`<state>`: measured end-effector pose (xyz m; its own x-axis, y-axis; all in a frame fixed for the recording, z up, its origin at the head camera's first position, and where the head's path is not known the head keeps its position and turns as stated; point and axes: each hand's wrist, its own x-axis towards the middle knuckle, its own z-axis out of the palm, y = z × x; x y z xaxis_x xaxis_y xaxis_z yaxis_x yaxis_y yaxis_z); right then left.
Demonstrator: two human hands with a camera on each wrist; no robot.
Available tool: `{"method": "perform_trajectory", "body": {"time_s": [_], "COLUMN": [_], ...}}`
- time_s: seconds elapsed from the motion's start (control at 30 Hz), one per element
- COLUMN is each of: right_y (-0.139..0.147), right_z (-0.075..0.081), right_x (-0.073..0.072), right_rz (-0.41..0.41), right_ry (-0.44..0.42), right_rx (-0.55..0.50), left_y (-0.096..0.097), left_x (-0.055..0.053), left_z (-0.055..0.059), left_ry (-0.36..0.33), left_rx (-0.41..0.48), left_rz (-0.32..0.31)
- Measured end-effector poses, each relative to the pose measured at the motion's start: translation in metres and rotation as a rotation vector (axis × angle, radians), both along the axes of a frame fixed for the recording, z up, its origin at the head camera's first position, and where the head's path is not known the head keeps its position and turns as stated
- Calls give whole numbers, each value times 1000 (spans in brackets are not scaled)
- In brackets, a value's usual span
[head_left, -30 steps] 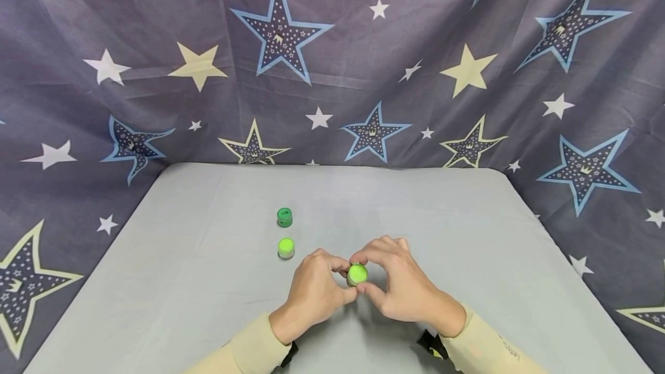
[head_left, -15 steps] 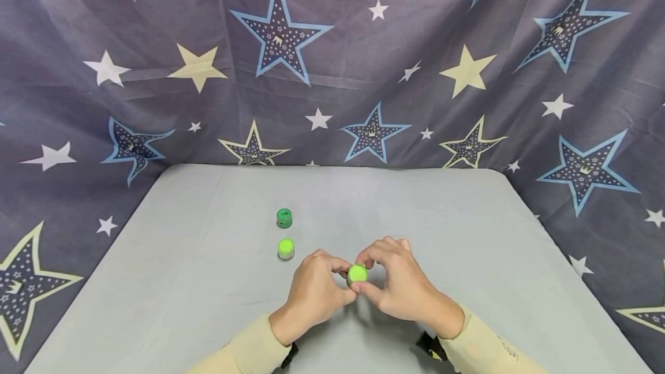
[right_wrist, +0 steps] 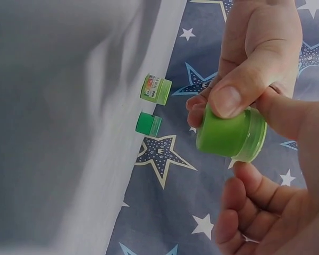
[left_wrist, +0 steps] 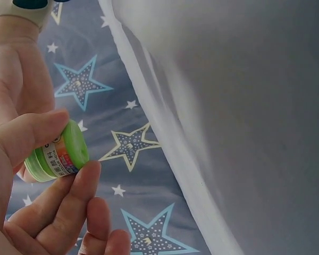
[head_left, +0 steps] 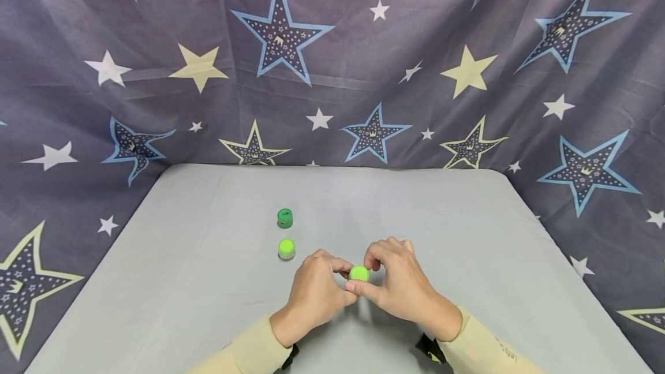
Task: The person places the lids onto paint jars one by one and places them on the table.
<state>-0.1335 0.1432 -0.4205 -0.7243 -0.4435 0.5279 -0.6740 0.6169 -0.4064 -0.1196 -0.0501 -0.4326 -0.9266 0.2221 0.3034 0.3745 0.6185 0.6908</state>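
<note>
A small paint jar (head_left: 359, 273) with a light-green top is held just above the table, its top facing up. My left hand (head_left: 315, 287) pinches its lower part between thumb and fingers; printed label text shows on the jar (left_wrist: 61, 155) in the left wrist view. At the lid, my right hand (head_left: 402, 284) has its thumb against the near side and its curled index finger by the right side. In the right wrist view, the right thumb and fingertip lie on either side of the rim of the jar (right_wrist: 226, 133).
Two more small jars stand on the grey-covered table (head_left: 208, 281) to the left: a dark-green jar (head_left: 284, 218) behind and a light-green jar (head_left: 286, 249) in front. A star-patterned curtain (head_left: 332, 85) hangs behind the table and at its sides.
My right index finger has shifted rightward from the lid's far side, while the right thumb has slid left across its near side. The left hand and the two standing jars stay put.
</note>
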Motion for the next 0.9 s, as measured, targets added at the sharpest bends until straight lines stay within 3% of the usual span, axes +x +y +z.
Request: {"method": "perform_trajectory", "body": {"time_s": [0.33,0.63,0.9], "right_y": [1,8,8], "right_z": [2,8,9], "right_x": [0,-3,-3], "right_rz": [-3,194,214], "right_ry": [-29,-72,-80], "right_rx": [7,-28,-23], "left_y": [0,0,0], "left_x": [-1,-1,-1], "left_z": [-2,-2,-1], "left_ry": [23,32,20], "left_rx": [-5,-28,-20], "left_rz": [0,2,5]}}
